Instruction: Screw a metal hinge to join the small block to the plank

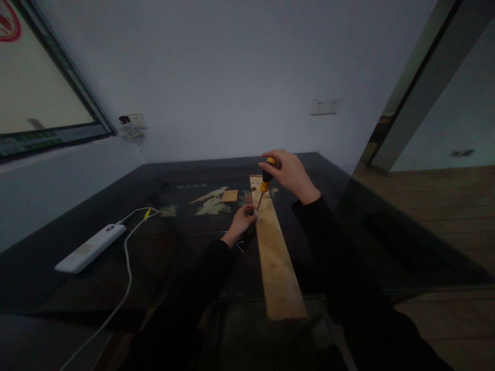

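My right hand (pixel 290 172) grips the yellow-and-black handle of a screwdriver (pixel 265 180), its shaft pointing down to the left edge of a long wooden board (pixel 276 252). At the shaft's lower end, my left hand (pixel 243 221) pinches something small and pale against the board's edge; its kind is too small to make out. The board lies lengthwise, its near end reaching past the table's front edge. Just left of my left wrist, a few thin, shiny pieces (pixel 240 246) lie on the dark table (pixel 154 278).
A small square wooden piece (pixel 230 196) lies beyond my left hand. On the left is a white power bank (pixel 93 248) with a white cable (pixel 129 268) running off the near edge. A wall socket (pixel 325 106) is behind the table.
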The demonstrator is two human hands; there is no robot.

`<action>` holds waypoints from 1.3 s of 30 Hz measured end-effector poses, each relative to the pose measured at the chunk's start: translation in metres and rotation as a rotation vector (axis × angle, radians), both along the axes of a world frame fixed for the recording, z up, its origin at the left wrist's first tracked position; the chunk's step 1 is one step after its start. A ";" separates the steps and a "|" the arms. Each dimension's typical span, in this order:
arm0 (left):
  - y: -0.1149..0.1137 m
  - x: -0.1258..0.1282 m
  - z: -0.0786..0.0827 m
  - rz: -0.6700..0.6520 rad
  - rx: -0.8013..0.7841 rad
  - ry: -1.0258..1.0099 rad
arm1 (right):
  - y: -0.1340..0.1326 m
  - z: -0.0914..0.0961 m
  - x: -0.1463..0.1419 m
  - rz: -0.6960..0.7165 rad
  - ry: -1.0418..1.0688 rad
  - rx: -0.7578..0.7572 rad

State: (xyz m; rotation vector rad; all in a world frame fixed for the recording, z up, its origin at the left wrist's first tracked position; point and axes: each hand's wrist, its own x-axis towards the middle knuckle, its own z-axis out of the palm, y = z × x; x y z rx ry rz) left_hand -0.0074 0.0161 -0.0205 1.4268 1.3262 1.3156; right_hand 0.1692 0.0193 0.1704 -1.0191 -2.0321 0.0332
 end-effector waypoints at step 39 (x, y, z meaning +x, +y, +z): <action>-0.002 -0.001 0.003 -0.005 -0.039 -0.018 | 0.010 0.000 0.011 0.033 -0.024 -0.055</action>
